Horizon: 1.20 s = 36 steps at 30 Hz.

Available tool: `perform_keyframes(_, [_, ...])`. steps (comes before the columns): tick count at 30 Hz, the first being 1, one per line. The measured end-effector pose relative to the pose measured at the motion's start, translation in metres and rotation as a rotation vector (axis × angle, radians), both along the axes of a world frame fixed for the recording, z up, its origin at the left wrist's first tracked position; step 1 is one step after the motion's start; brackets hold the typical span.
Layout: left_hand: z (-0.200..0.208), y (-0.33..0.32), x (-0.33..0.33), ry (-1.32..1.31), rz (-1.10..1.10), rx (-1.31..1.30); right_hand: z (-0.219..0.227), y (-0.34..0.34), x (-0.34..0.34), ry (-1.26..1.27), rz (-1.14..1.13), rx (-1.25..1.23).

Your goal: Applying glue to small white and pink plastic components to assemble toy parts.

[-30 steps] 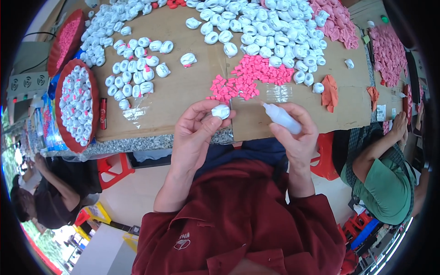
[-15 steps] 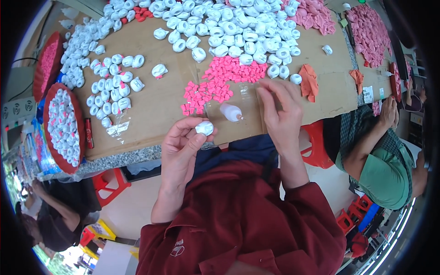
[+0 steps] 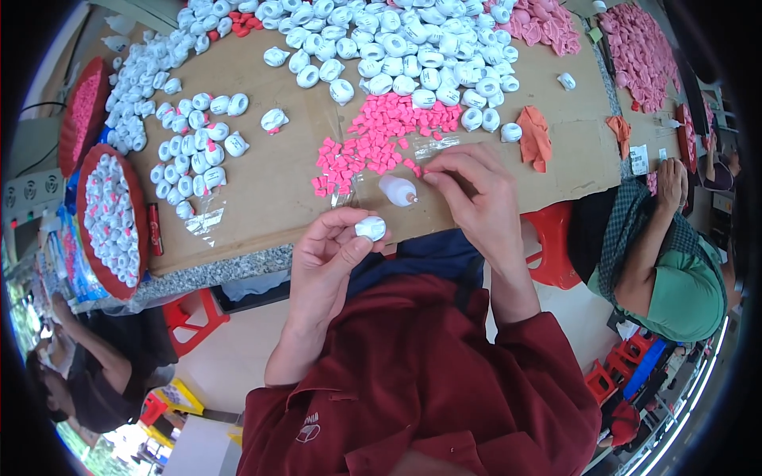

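Note:
Between the thumb and fingers of my left hand (image 3: 333, 250) is a small white rounded plastic piece (image 3: 370, 228), held above the table's front edge. My right hand (image 3: 476, 190) is closed in a pinch, with a small pink piece (image 3: 417, 169) at its fingertips. Just left of those fingertips lies a squeeze bottle (image 3: 397, 190) with a narrow tip, on its side on the cardboard. Beyond it spreads a heap of small pink pieces (image 3: 357, 151). A large pile of white ring-like pieces (image 3: 397, 55) lies farther back.
Red trays (image 3: 141, 230) stand at the left, near a red marker (image 3: 155, 230). White pieces with pink bits (image 3: 190, 155) are grouped on the cardboard (image 3: 262, 186). An orange cloth (image 3: 535, 139) lies to the right. A co-worker in green (image 3: 675, 278) sits at the right.
My right hand has come down and left to the edge of the pink heap and closed into a pinch. My left hand, still holding the white piece, has shifted slightly right and nearer.

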State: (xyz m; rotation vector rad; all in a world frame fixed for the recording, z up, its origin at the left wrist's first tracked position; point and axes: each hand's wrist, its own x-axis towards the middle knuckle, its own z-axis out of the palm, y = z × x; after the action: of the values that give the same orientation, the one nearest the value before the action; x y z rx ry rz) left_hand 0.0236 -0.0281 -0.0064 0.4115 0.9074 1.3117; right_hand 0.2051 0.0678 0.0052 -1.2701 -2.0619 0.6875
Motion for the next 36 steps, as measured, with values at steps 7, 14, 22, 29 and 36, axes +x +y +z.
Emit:
perform_keyframes(7, [0.0, 0.0, 0.011, 0.078, -0.017, 0.035, 0.019, -0.041, 0.0, 0.405, 0.054, -0.409])
perform_keyframes(14, [0.003, -0.007, 0.014, 0.256, -0.068, 0.118, 0.027, -0.045, -0.007, 0.343, 0.092, -0.528])
perform_keyframes(22, [-0.001, 0.007, 0.009, 0.216, -0.161, 0.087, 0.012, -0.033, -0.001, 0.339, 0.144, -0.387])
perform_keyframes(29, [0.014, -0.003, 0.002, 0.723, 0.023, 0.291, 0.019, -0.042, -0.026, 0.373, 0.089, -0.386])
perform_keyframes(36, [0.012, -0.021, 0.003, 0.575, -0.003, 0.274, -0.008, -0.076, -0.017, 0.468, 0.055, -0.345])
